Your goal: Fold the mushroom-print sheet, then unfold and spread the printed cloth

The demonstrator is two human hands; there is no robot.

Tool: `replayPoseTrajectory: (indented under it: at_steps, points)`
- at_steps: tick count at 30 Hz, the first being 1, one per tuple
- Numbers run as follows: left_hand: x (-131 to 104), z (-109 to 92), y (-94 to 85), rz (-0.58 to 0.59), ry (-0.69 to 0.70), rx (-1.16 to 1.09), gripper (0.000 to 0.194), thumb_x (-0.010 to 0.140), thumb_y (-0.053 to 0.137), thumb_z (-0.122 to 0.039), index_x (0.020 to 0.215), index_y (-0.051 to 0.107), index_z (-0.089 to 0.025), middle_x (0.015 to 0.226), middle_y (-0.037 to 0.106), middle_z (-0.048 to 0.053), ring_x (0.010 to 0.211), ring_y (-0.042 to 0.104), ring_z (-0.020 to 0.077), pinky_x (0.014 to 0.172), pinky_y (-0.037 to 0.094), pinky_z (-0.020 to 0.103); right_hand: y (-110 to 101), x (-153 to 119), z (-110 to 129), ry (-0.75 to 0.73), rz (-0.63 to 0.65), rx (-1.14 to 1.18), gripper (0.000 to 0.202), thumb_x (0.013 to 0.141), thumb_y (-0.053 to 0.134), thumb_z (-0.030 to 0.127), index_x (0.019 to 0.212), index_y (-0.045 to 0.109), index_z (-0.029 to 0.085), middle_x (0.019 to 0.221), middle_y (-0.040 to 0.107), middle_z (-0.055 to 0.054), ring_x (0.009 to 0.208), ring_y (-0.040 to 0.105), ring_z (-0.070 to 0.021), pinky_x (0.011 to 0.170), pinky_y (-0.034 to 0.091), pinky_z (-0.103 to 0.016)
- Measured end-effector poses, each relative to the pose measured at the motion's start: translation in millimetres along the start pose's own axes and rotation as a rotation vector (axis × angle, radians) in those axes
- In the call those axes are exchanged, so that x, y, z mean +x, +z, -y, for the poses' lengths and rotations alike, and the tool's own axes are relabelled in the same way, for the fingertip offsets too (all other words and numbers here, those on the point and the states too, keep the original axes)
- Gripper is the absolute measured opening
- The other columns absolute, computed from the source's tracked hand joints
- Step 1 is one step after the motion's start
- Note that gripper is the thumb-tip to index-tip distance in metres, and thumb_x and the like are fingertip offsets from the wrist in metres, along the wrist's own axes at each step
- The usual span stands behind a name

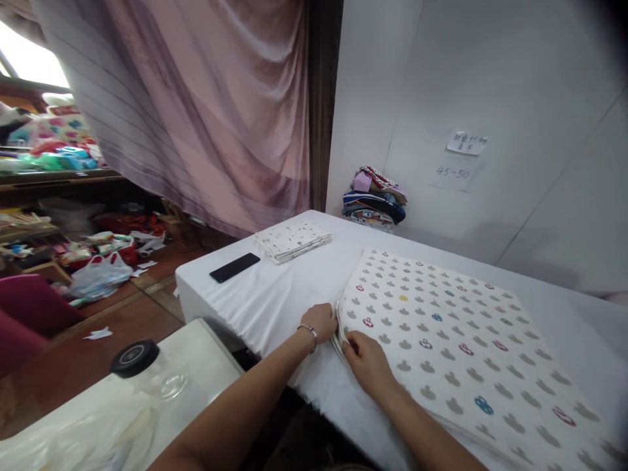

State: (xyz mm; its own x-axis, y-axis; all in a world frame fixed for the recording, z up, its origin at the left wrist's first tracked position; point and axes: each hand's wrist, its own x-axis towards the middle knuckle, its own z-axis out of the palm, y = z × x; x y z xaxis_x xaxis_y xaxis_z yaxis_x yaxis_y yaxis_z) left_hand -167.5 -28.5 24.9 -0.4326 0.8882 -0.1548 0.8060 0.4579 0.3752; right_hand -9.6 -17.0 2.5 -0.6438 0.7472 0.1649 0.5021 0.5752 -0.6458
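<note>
A folded white cloth (pixel 432 333) with grey and coloured bunny-head prints lies flat on the white-covered table (pixel 289 294). At its near left edge, my left hand (pixel 322 322), with a bracelet at the wrist, closes on the layered border. Just to the right, my right hand (pixel 369 360) pinches the same edge between thumb and fingers. Both hands are close together, and the fingertips are partly hidden by the fabric. Farther back on the table rests a smaller folded cloth (pixel 294 242) with a fine print, apart from my hands.
A black phone (pixel 234 267) lies near the table's left edge. Folded fabrics (pixel 373 199) are stacked by the wall at the far end. At lower left, a black-lidded clear jar (pixel 147 366) stands on a white surface. A pink curtain (pixel 235 98) hangs behind; clutter covers the left floor.
</note>
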Motion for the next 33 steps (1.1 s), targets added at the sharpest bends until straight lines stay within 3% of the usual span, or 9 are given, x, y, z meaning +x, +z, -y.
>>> replayPoseTrajectory:
  at_steps: [10,16,24,33]
  points:
    - [-0.8,5.0,-0.9,-0.010,0.005,-0.005,0.018,0.071,0.047,-0.027,0.081,0.059,-0.019,0.089,0.065,0.009,0.083,0.059,0.0227,0.066,0.042,0.029,-0.2,-2.4,9.6,-0.021,0.060,-0.122,0.016,0.081,0.042,0.027,0.075,0.055,0.019,0.071,0.059,-0.001,0.068,0.051,-0.0145,0.060,0.031,-0.024]
    - [10.3,-2.2,-0.4,-0.052,0.030,0.013,0.028,0.076,0.044,-0.039,0.091,0.053,-0.018,0.088,0.064,0.011,0.082,0.060,0.0251,0.066,0.044,0.033,-0.4,-2.5,13.3,-0.008,0.081,-0.114,0.026,0.081,0.045,0.031,0.104,0.054,0.022,0.076,0.061,-0.001,0.069,0.054,-0.0152,0.061,0.033,-0.024]
    - [30.4,-0.7,0.1,-0.057,0.104,-0.041,0.015,0.072,0.049,-0.026,0.084,0.056,-0.019,0.096,0.062,0.007,0.086,0.058,0.0195,0.071,0.043,0.028,2.0,-1.6,11.6,0.011,0.097,-0.100,0.043,0.082,0.043,0.033,0.124,0.041,0.023,0.076,0.061,0.000,0.067,0.054,-0.0160,0.061,0.035,-0.025]
    - [47.9,-1.6,4.8,-0.024,0.065,-0.093,0.015,0.070,0.049,-0.023,0.078,0.061,-0.019,0.088,0.065,0.008,0.083,0.060,0.0241,0.068,0.045,0.032,1.2,-1.9,11.7,-0.002,0.099,-0.090,0.043,0.083,0.040,0.033,0.125,0.042,0.023,0.074,0.060,-0.001,0.066,0.054,-0.0165,0.063,0.038,-0.027]
